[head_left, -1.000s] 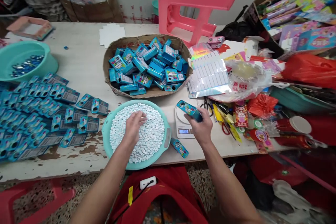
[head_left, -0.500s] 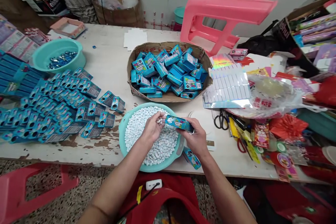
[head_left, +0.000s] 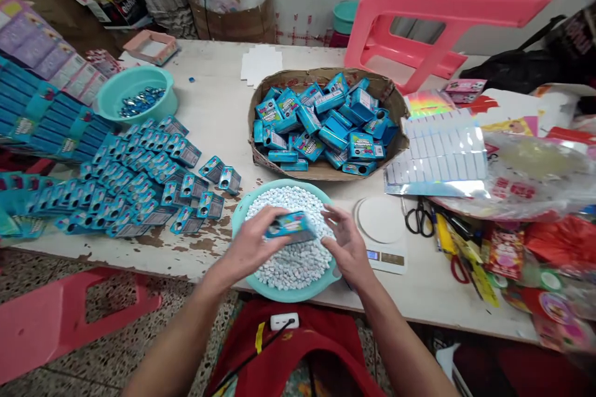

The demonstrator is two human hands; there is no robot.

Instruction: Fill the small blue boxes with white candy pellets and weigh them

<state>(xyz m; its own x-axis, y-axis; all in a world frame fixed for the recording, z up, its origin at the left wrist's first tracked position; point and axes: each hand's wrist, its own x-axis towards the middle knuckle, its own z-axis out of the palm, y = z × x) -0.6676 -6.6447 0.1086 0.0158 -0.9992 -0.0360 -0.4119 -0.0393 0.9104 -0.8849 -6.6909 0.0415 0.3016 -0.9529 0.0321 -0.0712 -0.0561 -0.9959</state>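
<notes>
We hold one small blue candy box (head_left: 295, 223) in our left hand (head_left: 251, 245), its fingers and thumb closed around the box's near-left end. The box hangs above the white candies (head_left: 293, 276) that fill a turquoise basin (head_left: 239, 214); it is blurred, so we cannot read its print. Our right hand (head_left: 351, 248) is just beside the box's other end, its fingers curved and spread apart, seemingly holding nothing.

Right of the basin, on the worn white tabletop (head_left: 209, 71), we have a white scale (head_left: 393, 259) with a lit display, and past it black-handled scissors (head_left: 419, 220). Behind the basin is a cardboard tray (head_left: 321, 170) heaped with blue cartons (head_left: 307, 146) marked "CARAMELO". To our left, more blue boxes with round holes (head_left: 135, 183) stand packed in rows, near a second turquoise basin (head_left: 172, 99) of shiny blue pieces (head_left: 142, 102).
</notes>
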